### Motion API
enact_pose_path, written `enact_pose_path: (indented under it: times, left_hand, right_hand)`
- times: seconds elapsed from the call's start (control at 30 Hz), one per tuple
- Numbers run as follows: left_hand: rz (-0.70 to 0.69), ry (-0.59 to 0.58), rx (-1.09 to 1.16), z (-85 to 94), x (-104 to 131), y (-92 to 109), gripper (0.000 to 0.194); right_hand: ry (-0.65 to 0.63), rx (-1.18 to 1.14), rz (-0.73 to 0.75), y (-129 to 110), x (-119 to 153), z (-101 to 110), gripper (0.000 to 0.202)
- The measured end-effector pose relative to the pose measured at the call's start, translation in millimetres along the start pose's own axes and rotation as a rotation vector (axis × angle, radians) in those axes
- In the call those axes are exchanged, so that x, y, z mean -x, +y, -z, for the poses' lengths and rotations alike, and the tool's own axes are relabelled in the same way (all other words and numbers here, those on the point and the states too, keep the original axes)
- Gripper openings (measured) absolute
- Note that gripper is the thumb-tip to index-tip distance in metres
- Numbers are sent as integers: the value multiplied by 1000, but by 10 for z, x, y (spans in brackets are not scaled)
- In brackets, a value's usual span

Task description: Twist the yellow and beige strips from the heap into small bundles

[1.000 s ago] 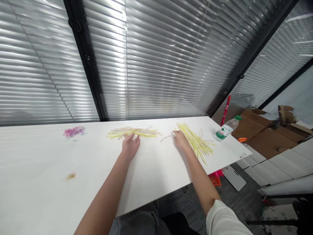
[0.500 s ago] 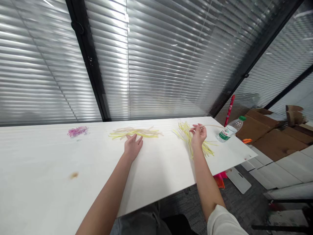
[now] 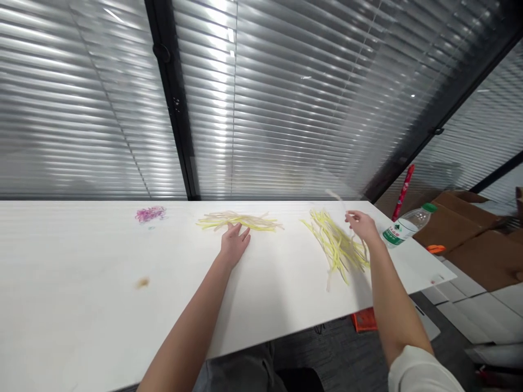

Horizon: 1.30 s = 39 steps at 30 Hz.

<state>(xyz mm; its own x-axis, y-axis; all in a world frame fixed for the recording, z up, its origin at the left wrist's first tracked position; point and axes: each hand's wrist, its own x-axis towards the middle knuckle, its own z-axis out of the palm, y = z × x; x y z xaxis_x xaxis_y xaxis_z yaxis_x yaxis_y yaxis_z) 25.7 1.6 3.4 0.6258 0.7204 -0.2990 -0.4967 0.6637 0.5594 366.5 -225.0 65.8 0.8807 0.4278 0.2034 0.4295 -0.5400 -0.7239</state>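
My left hand (image 3: 236, 244) lies with its fingers apart at the near edge of a flat bundle of yellow and beige strips (image 3: 261, 222), fingertips touching it. To the right, a looser pile of yellow strips (image 3: 335, 247) is spread on the white table. Above the right side of that pile, my right hand (image 3: 361, 224) is raised with thumb and fingers pinched on a thin pale strip (image 3: 334, 194), whose blurred end points up and to the left.
The white table (image 3: 175, 305) also bears a pink-purple tangle (image 3: 150, 214) at the left and a clear bottle with a green cap (image 3: 408, 224) near its right end. A red stick (image 3: 403, 192) stands behind the bottle. Cardboard boxes (image 3: 469, 239) lie beyond the table's right edge.
My right hand has moved right, and the pale strip now extends up and left instead of right. My left hand stays at the flat bundle. The view has shifted.
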Motion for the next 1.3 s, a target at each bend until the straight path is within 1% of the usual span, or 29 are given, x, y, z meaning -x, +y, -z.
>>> enact_pose_path:
  times: [0.07,0.1,0.13,0.17,0.23,0.3,0.37,0.43,0.47,0.53,0.6,0.63,0.73,0.8,0.9,1.0,1.07,1.1,1.2,1.3]
  left_hand:
    - [35,10,2,-6,-5,13,58]
    - [46,11,1,-7,-9,18,59]
    - [50,8,-4,-7,-15,21,61]
    - [51,5,-10,-4,-22,20,63]
    - [52,7,-25,9,-41,9,69]
    - [61,12,-43,29,-56,-13,74]
    - [70,15,-67,48,-59,-37,75]
    - [96,16,-107,60,-46,-53,67]
    - [120,10,-132,62,-36,-57,60]
    - [176,-24,-183,57,-17,-54,47]
    - [213,-76,-222,47,-12,-42,42]
    - [222,-105,-233,43,-17,-35,42]
    - [206,-155,-213,51,-60,-18,46]
    - [146,-147,-161,72,-101,-13,44]
    - [-2,-92,-90,111,-170,-10,41]
    - [-203,-38,-62,137,-234,1,40]
    - [-316,-12,-66,146,-263,12,39]
    - [-345,-4,-78,148,-272,17,38]
    - [-330,4,-144,150,-277,17,38]
    - [-256,-29,-265,152,-269,-4,39]
  right_hand:
    - [19,142,42,-26,73,-47,45]
    - [30,286,99,-73,132,-106,47]
    - [22,382,171,-146,205,-195,48]
    - [-19,384,255,-244,289,-316,47]
    - [-154,273,421,-496,477,-646,43]
    - [-243,272,559,-777,667,-1057,38]
    - [-249,281,608,-1021,835,-1478,36]
    - [-223,296,609,-1181,967,-1836,38]
    - [-206,304,606,-1223,1018,-1973,37]
    - [-183,311,611,-1241,1089,-2156,32]
    - [-147,303,651,-1200,1125,-2229,25]
    - [-104,295,683,-1171,1131,-2236,23]
    - [116,260,821,-1099,1135,-2205,21]
    - [241,229,923,-1082,1140,-2184,23]
    - [337,184,1036,-1090,1162,-2183,23]
    - [340,89,1045,-1100,1186,-2217,23]
    - [300,-61,997,-1107,1204,-2249,23]
    - [271,-152,968,-1113,1215,-2266,24]
    - [183,-376,908,-1143,1261,-2311,29]
    - [130,-470,917,-1177,1315,-2353,34]
